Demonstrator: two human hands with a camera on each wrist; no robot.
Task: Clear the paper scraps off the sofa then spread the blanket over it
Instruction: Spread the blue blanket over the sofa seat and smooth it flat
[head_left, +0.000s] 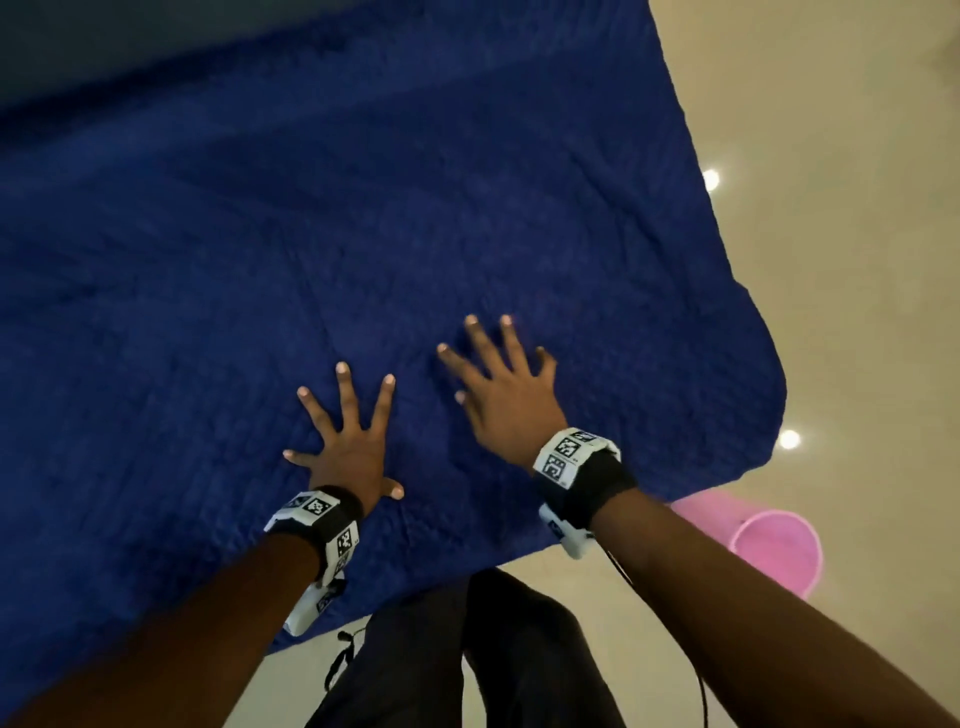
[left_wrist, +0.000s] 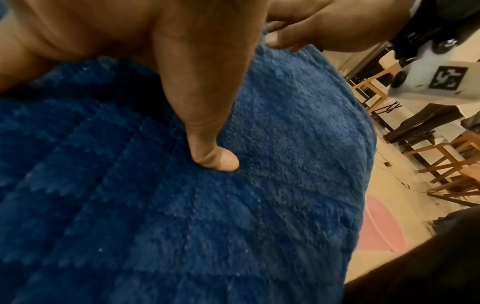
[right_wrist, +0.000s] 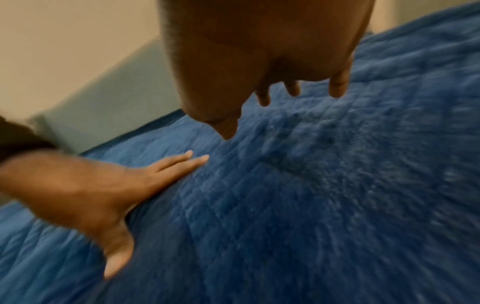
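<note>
A dark blue fleece blanket (head_left: 311, 260) lies spread over the sofa and hides its seat. My left hand (head_left: 345, 441) rests flat on the blanket (left_wrist: 182, 205) near its front edge, fingers splayed and straight. My right hand (head_left: 501, 384) is just to the right of it, fingers spread over the blanket (right_wrist: 311, 185); its tips hover at or just above the cloth. The left hand (right_wrist: 85, 197) shows flat on the fabric in the right wrist view. Neither hand holds anything. No paper scraps are in view.
A pink bucket (head_left: 779, 551) stands on the beige floor (head_left: 831, 260) at the blanket's front right corner. My dark-trousered legs (head_left: 467, 654) stand at the sofa's front. Wooden chairs (left_wrist: 446, 160) stand beyond the sofa's end.
</note>
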